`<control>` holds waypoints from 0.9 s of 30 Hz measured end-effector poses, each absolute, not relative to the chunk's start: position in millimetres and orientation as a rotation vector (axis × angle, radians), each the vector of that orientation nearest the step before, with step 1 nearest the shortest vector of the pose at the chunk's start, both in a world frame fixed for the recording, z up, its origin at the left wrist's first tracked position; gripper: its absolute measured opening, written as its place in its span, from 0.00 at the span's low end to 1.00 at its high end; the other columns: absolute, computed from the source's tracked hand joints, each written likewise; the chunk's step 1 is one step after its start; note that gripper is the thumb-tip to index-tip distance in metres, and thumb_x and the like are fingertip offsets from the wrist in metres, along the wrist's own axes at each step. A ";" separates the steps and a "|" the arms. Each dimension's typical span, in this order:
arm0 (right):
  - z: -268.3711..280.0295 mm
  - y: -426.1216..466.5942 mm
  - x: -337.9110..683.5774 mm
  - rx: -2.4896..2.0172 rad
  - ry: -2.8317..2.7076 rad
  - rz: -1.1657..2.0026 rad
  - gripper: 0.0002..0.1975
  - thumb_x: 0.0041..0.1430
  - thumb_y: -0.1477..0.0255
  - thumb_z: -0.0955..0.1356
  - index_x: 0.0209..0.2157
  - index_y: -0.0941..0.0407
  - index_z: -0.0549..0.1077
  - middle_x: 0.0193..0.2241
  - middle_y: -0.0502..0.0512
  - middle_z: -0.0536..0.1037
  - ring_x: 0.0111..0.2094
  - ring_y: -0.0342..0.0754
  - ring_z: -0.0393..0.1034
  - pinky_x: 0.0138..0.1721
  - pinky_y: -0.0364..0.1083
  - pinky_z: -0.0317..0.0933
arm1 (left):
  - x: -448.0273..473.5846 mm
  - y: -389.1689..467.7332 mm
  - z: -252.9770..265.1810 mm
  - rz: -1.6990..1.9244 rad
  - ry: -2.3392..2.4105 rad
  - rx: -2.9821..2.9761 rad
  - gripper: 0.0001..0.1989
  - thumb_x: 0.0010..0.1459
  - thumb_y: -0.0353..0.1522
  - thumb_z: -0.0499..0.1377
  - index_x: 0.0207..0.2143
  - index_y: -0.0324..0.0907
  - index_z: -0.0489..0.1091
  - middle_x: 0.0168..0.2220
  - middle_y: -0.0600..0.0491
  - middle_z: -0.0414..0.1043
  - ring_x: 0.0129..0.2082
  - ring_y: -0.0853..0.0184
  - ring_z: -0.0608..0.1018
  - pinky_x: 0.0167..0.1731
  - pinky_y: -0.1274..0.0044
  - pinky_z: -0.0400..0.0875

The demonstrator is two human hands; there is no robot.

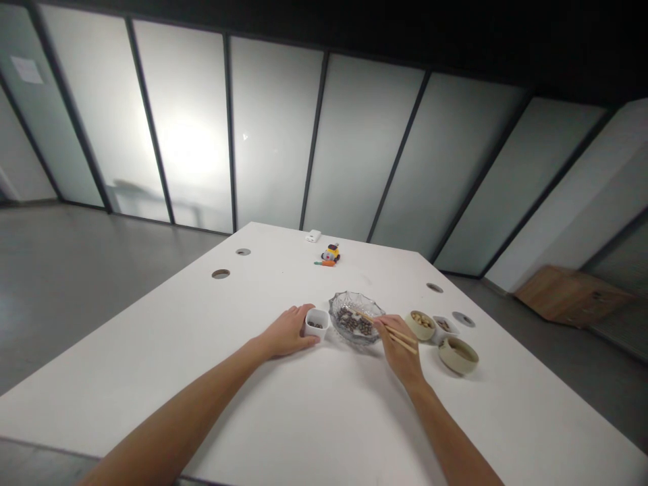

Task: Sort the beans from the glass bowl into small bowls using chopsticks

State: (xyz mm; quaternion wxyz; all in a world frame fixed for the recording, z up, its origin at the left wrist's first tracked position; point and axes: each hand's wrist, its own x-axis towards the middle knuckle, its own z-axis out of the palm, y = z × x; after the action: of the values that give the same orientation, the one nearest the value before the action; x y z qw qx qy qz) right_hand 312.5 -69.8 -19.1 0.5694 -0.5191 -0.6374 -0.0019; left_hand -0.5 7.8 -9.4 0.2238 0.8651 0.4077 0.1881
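Note:
My left hand [289, 332] is wrapped around the side of a small white cup [317, 317], which stands on the table with a few dark brown pieces at its bottom. Just right of the cup is a clear glass bowl [377, 312] with a scalloped rim, holding many dark, bean-like pieces and some pale ones. A pair of wooden chopsticks [402, 343] is gripped in my right hand [399, 354], with the tips reaching down into the glass bowl. Whether the tips pinch a piece is too small to tell.
To the right stand a beige bowl [414, 331] of tan nut-like pieces, a white dish [454, 328] with dark pieces and another beige bowl [466, 370]. Farther back on the white table [283, 405] are a yellow toy vehicle [331, 253], an orange-green item [327, 264] and a white box [313, 236].

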 end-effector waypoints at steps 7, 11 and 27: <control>-17.2 -71.5 310.7 -1.218 -1.521 0.019 0.28 0.75 0.44 0.69 0.36 0.51 0.86 0.35 0.60 0.86 0.38 0.57 0.80 0.43 0.55 0.77 | -1.2 6.0 -7.8 0.516 1.142 2.379 0.36 0.63 0.46 0.69 0.69 0.45 0.67 0.60 0.40 0.79 0.60 0.43 0.80 0.60 0.58 0.74; -15.6 -72.2 308.0 -1.203 -1.520 0.005 0.28 0.75 0.43 0.68 0.34 0.51 0.86 0.33 0.59 0.86 0.37 0.57 0.80 0.42 0.54 0.77 | -1.2 6.3 -7.9 0.525 1.139 2.376 0.37 0.62 0.46 0.69 0.70 0.45 0.66 0.61 0.40 0.79 0.61 0.43 0.80 0.61 0.57 0.74; -11.2 -73.3 309.5 -1.243 -1.512 -0.030 0.31 0.75 0.40 0.66 0.33 0.50 0.84 0.32 0.59 0.85 0.36 0.57 0.80 0.39 0.54 0.75 | -0.6 6.5 -8.3 0.529 1.135 2.376 0.38 0.62 0.45 0.69 0.70 0.45 0.66 0.60 0.40 0.79 0.60 0.43 0.80 0.61 0.57 0.74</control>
State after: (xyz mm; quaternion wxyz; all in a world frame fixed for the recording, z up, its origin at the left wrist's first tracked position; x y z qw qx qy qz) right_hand 309.5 -73.3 -11.2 0.5581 -0.5268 -0.6410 -0.0129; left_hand -0.6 6.5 -8.3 0.2259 0.8617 0.4118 0.1920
